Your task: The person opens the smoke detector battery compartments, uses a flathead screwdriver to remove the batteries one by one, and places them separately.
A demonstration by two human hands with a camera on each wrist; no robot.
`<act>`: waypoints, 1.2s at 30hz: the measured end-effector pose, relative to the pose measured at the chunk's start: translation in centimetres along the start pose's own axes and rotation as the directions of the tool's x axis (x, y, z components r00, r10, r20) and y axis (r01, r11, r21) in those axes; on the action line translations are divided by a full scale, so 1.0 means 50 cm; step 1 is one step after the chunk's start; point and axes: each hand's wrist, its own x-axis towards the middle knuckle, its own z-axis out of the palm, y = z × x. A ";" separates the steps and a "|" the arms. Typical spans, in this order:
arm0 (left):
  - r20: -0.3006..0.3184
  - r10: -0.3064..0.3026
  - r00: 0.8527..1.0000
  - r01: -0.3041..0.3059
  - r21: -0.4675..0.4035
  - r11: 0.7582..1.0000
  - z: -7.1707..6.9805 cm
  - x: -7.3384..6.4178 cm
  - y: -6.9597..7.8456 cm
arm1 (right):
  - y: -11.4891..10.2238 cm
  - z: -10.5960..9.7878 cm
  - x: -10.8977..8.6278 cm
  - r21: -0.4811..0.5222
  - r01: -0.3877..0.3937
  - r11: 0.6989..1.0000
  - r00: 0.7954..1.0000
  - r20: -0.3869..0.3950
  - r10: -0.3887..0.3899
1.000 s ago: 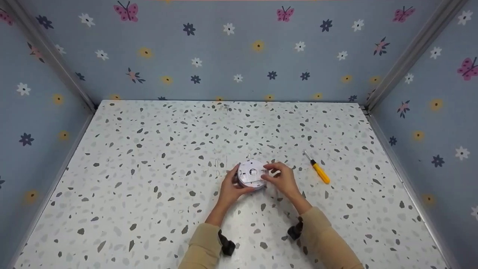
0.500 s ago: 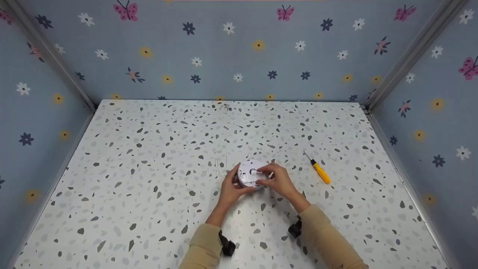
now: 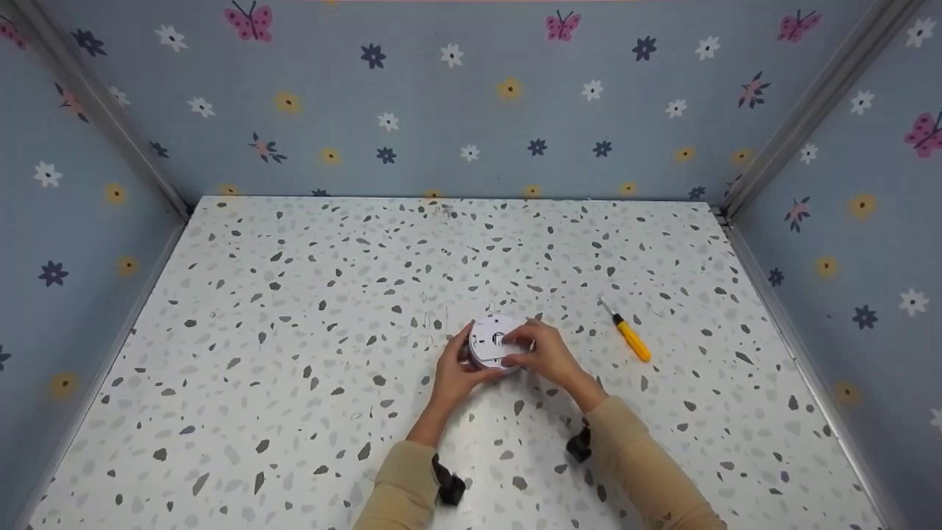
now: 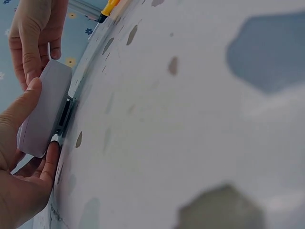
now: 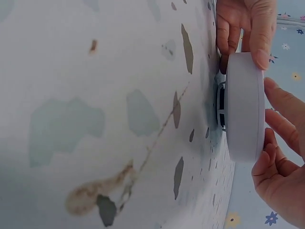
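A round white smoke detector (image 3: 483, 330) lies back side up, its flat plate with a central hole facing the head camera. Its dark slotted vent (image 5: 221, 106) points down at the tabletop. My left hand (image 3: 453, 374) grips the rim from the left, thumb on the near side and fingers round the far side. Over the right half of the plate, my right hand (image 3: 548, 357) bends its fingers, with thumb and fingertips at the flat back near the hole. Those fingertips meet the detector's face (image 5: 245, 109) in the right wrist view; I cannot tell whether they pinch a part there.
A screwdriver (image 3: 631, 338) with a yellow and black handle lies right of the hands. The speckled white tabletop (image 3: 294, 412) is bounded by a flowered blue back wall (image 3: 471, 96) and side walls. Black wrist cameras (image 3: 447, 482) hang under both sleeves.
My right hand's fingertips have moved left from the detector's right edge onto the plate near the hole. My left hand and the screwdriver stay in place.
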 end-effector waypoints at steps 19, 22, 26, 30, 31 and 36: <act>0.005 -0.009 1.000 0.009 0.055 0.998 -0.002 -0.004 0.000 | 0.001 0.002 0.012 -0.044 0.015 0.999 0.999 0.034 -0.013; 0.003 -0.013 1.000 0.013 0.056 0.998 -0.002 -0.005 0.001 | 0.001 0.002 0.013 -0.061 0.034 0.998 0.998 0.057 -0.030; -0.001 -0.023 1.000 0.023 0.055 0.998 -0.002 -0.005 0.001 | -0.002 0.001 0.014 -0.059 0.035 0.998 0.996 0.088 -0.030; 0.000 -0.019 1.000 0.019 0.052 0.998 -0.001 -0.005 0.001 | -0.003 0.001 0.015 -0.052 0.038 0.998 0.994 0.103 -0.033; 0.001 -0.015 1.000 0.015 0.048 0.999 -0.001 -0.005 0.001 | -0.004 0.001 0.015 -0.049 0.039 0.998 0.994 0.102 -0.034; 0.000 -0.008 1.000 0.008 0.033 0.999 -0.001 -0.003 -0.002 | -0.008 0.001 0.014 -0.016 0.059 0.998 0.995 0.084 -0.058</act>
